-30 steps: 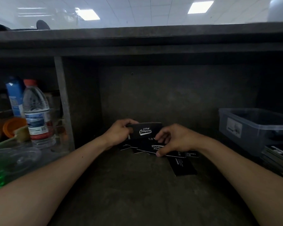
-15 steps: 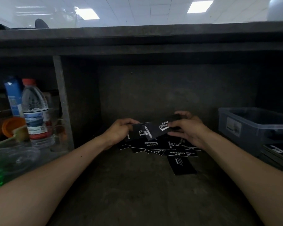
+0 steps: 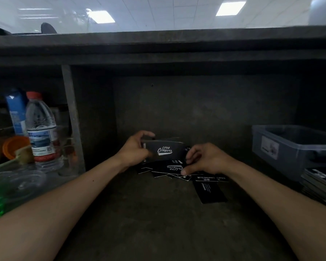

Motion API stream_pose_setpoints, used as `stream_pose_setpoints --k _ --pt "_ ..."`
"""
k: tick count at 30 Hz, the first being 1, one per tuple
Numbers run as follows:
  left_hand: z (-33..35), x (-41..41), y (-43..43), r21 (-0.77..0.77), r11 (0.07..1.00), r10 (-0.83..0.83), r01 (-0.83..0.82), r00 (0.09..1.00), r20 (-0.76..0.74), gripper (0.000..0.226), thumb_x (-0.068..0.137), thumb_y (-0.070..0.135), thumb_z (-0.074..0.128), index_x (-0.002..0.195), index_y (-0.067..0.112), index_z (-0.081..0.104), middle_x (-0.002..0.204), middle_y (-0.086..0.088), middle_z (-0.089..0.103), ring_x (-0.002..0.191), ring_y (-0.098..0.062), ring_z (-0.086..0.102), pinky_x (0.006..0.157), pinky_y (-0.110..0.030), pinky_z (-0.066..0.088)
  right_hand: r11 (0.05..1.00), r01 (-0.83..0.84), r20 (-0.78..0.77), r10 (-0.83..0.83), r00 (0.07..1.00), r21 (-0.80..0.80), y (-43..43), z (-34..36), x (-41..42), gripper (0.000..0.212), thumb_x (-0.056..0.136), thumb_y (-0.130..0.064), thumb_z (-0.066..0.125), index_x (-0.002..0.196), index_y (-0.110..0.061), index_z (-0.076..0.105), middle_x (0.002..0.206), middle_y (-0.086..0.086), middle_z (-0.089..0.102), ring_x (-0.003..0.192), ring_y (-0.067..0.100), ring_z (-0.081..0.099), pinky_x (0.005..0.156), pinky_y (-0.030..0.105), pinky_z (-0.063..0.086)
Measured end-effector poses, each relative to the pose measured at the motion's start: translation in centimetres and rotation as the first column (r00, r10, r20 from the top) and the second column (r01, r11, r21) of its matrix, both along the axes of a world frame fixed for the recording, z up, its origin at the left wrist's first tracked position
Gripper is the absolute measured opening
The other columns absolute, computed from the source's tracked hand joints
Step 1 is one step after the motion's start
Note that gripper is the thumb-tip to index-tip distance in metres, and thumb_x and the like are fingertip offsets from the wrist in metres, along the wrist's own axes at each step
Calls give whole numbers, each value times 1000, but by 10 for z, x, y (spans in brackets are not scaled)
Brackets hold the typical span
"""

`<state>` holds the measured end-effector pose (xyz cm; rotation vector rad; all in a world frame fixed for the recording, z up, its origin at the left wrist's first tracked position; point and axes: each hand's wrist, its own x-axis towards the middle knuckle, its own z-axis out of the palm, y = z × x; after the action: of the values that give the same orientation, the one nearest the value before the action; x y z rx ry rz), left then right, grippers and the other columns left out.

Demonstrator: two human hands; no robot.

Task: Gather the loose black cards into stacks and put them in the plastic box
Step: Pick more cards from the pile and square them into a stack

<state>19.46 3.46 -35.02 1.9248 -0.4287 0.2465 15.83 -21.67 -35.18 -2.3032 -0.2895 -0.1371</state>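
Note:
My left hand (image 3: 135,150) grips a small stack of black cards (image 3: 166,150) by its left end, white logo facing me, just above the dark desk. Under it lie several loose black cards (image 3: 169,169) in a scattered pile. My right hand (image 3: 203,160) reaches down onto that pile, thumb and fingers pinching the edge of one loose card. Another black card (image 3: 210,191) lies apart, nearer to me and to the right. The grey plastic box (image 3: 290,147) stands at the right, apart from both hands.
A pile of dark cards or booklets (image 3: 320,185) sits in front of the box at the right edge. On the left, behind a clear divider (image 3: 72,117), stand a water bottle (image 3: 40,130), a blue carton (image 3: 16,112) and an orange cup (image 3: 12,146). A dark wall closes the back.
My right hand laid a card onto the stack in my left hand, then dropped back to the loose pile and took hold of another card. The left hand stayed in place.

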Motion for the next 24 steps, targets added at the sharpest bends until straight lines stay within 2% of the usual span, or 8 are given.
stream_pose_setpoints --k 3,6,12,15,18,20,22,24 --pt "-3 1 -1 25 1000 3 -3 1000 -8 56 73 -16 69 115 20 60 106 -8 67 85 -13 66 66 -17 57 999 -25 -28 23 999 -46 3 2 0 56 56 -20 97 104 -15 68 96 1 72 81 6 65 76 18 52" --pt "-3 2 -2 36 999 18 -18 1000 -4 47 80 -15 64 116 14 62 102 -5 69 82 -10 66 65 -18 57 993 -51 -46 46 998 -110 3 5 0 62 61 -24 94 117 -20 66 102 -7 68 80 -3 60 68 8 43" --pt "-2 3 -3 12 998 60 -60 998 -13 41 84 -13 56 115 12 65 99 -4 69 79 -11 65 64 -16 54 987 -73 -26 70 997 -144 0 12 -2 50 62 -23 93 109 -24 73 91 -9 67 79 0 61 70 11 44" --pt "-2 4 -5 -4 998 60 -60 998 -28 38 88 -13 50 111 10 68 92 -2 69 73 -5 64 61 -12 52 997 -75 46 74 996 28 -6 18 -4 16 74 -22 86 88 -29 80 86 -11 75 80 2 68 71 12 49" --pt "-1 2 -6 -5 998 58 -58 998 -36 37 91 -10 46 103 15 70 88 -1 70 70 0 65 63 -14 53 935 9 83 -41 996 354 -7 22 -3 7 80 -20 80 85 -25 80 87 -8 77 77 4 71 60 12 51" --pt "-1 0 -7 -2 999 52 -52 998 -35 38 90 -10 46 103 15 70 96 -5 72 82 -10 66 75 -24 54 834 75 58 -127 990 546 -6 20 0 18 83 -9 76 97 -19 72 93 2 77 77 12 71 58 19 53" --pt "-1 -1 -8 1 1000 31 -31 999 -22 37 90 -11 48 108 14 69 103 -11 72 90 -18 66 84 -31 55 737 83 23 -132 991 671 -5 17 2 47 82 4 72 122 -14 56 100 8 70 84 18 69 60 26 56" --pt "-1 -3 -9 10 1000 16 -16 1000 2 37 90 -11 51 111 14 68 104 -13 71 94 -21 66 86 -34 55 674 64 3 -98 995 736 -5 14 5 79 79 16 68 140 -25 40 108 7 62 94 24 68 63 36 61"
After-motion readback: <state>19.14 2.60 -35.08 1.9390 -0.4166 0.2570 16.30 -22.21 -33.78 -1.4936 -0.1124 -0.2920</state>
